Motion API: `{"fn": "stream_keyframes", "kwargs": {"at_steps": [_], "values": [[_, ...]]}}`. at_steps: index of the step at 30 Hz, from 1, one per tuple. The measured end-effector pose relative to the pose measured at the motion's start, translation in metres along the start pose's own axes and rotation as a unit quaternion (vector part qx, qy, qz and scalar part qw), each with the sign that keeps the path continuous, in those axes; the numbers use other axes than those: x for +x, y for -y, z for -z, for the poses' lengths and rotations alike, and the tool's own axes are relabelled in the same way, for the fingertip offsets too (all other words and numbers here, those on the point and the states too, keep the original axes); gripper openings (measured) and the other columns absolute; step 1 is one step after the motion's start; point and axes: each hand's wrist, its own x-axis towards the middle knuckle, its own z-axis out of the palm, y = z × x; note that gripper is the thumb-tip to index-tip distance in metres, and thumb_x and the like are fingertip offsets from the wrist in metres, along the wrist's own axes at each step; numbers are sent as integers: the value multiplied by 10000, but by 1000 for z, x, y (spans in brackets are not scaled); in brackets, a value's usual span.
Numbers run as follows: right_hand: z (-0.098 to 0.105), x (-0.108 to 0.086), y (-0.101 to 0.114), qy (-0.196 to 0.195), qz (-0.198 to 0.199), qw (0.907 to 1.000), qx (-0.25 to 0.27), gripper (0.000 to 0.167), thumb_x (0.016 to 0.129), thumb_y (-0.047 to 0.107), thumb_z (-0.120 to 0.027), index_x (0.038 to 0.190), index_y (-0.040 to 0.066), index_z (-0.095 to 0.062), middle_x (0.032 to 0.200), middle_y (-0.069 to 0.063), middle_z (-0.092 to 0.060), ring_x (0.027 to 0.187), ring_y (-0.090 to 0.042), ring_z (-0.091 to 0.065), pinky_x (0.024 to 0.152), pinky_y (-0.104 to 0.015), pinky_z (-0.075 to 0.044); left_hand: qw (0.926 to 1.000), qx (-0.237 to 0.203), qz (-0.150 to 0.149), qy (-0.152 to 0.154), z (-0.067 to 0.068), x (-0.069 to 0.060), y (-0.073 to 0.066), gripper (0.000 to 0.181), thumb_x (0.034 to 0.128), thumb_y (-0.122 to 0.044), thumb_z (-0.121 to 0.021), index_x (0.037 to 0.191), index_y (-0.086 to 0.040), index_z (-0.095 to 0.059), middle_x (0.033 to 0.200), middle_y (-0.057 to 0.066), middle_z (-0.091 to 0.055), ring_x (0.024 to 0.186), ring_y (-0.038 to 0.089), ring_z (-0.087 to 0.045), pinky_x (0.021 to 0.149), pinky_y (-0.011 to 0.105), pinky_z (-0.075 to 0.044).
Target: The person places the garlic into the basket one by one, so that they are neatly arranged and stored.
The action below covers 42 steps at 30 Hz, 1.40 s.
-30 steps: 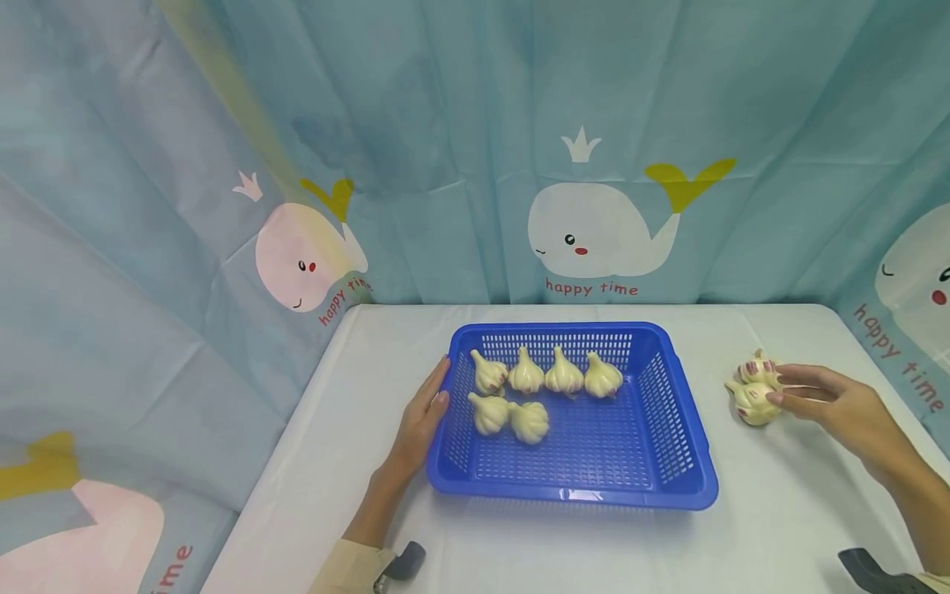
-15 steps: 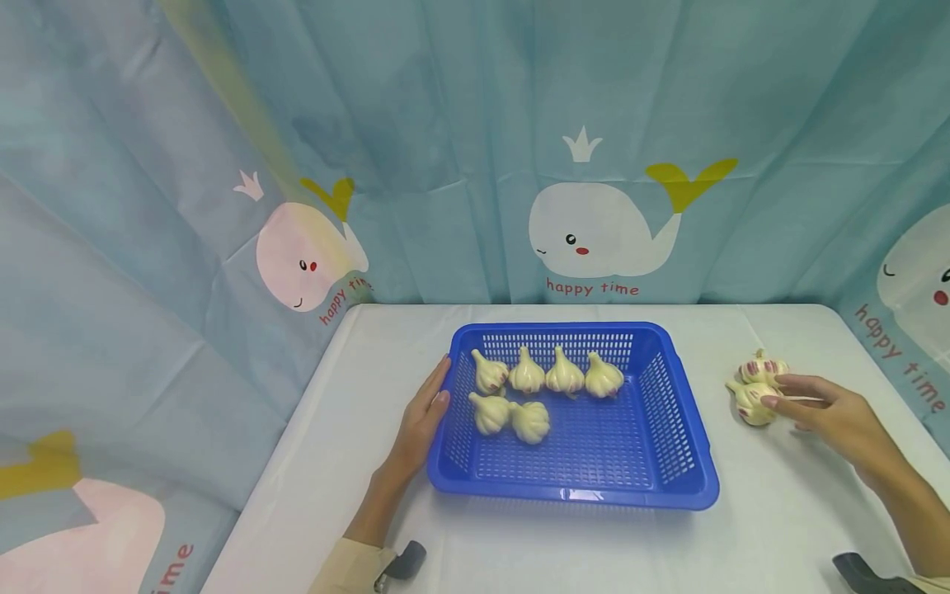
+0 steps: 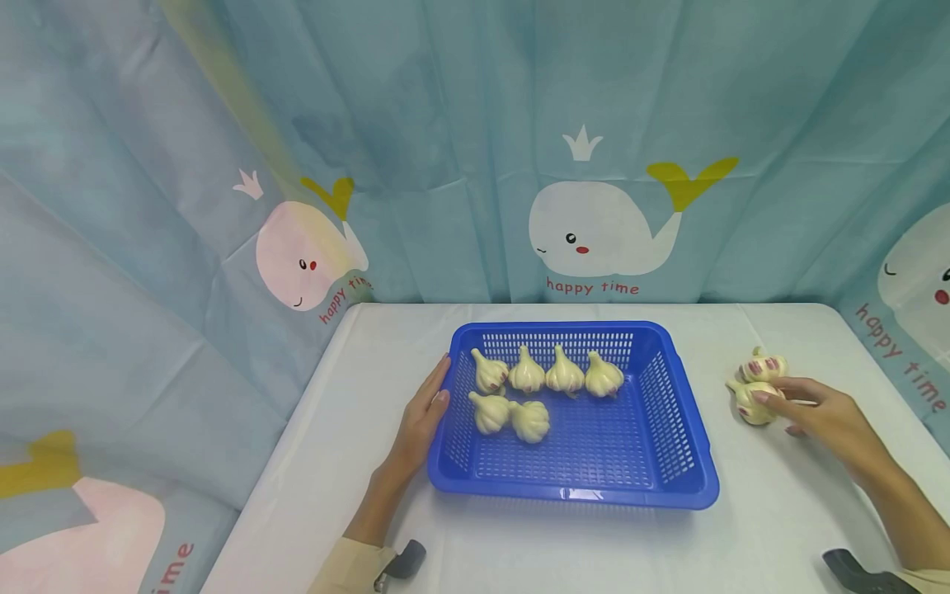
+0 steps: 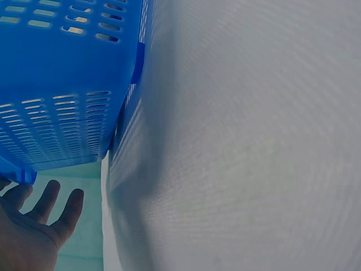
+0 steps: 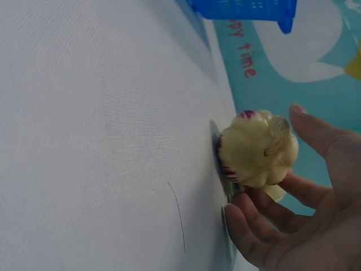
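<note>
A blue plastic basket (image 3: 631, 497) with slotted walls stands on the table. My left hand (image 3: 417, 425) rests against its left side with fairly straight fingers; in the left wrist view, fingertips (image 4: 51, 189) touch the basket rim. Two purple-streaked garlic bulbs lie to the right of the basket. My right hand (image 3: 834, 417) is at the nearer bulb (image 3: 748, 403), its thumb on the near side and its fingers reaching between it and the farther bulb (image 3: 763, 369). In the right wrist view, the thumb stands slightly off the near bulb (image 5: 254, 149), with loosely bent fingers beside and beneath it.
Several garlic bulbs sit in the basket: a back row (image 3: 564, 375) and two in front (image 3: 530, 422) at the left. A white cloth (image 3: 564, 549) covers the table. Behind it hangs a blue curtain (image 3: 460, 239) with whale prints.
My right hand has shifted slightly left and lower around the nearer bulb, its thumb now farther over it. The left hand and the basket have stayed in place.
</note>
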Motion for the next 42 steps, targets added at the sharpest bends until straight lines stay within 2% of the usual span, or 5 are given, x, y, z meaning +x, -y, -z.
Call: {"fn": "stream_keyframes", "kwargs": {"at_steps": [10,21,32,37,42], "values": [[1,3,-2,368,-251,9990,-19,952,1039,611,-560,1584,-126,-304,1505,-500,-356,851,-212,-694,864,-682,-495,9999,30,97,13,0,0,0,559,1148,-288,-380,1690,-180,-294,1760,43,-259,1639,239,-201,1337,346,-151],[1,3,-2,389,-185,9991,13,932,1044,586,-567,1575,-134,-308,1505,-499,-361,815,-175,-701,852,-620,-519,10000,29,86,33,0,-1,-1,559,1150,-297,-379,1690,-188,-292,1760,14,-260,1639,222,-202,1335,324,-152],[4,0,1,474,61,9988,58,866,1029,487,-657,1506,-165,-349,1479,-480,-422,1051,-326,-676,719,-220,-493,10000,48,46,7,0,-1,0,559,1148,-288,-382,1689,-176,-297,1759,35,-264,1638,247,-205,1338,353,-157],[2,-2,0,447,290,9984,174,851,998,421,-729,1529,-131,-359,1464,-443,-454,1096,-220,-583,695,-148,-487,9999,86,101,15,0,-1,0,557,1149,-311,-379,1690,-205,-297,1758,0,-267,1636,209,-212,1341,437,-171],[3,-5,2,668,165,9972,283,943,1001,458,-715,1621,-89,-262,1543,-497,-325,1306,-588,-469,899,-479,-562,9998,77,183,41,0,0,0,556,1149,-322,-378,1690,-226,-299,1756,-56,-261,1632,144,-200,1343,382,-163]]}}
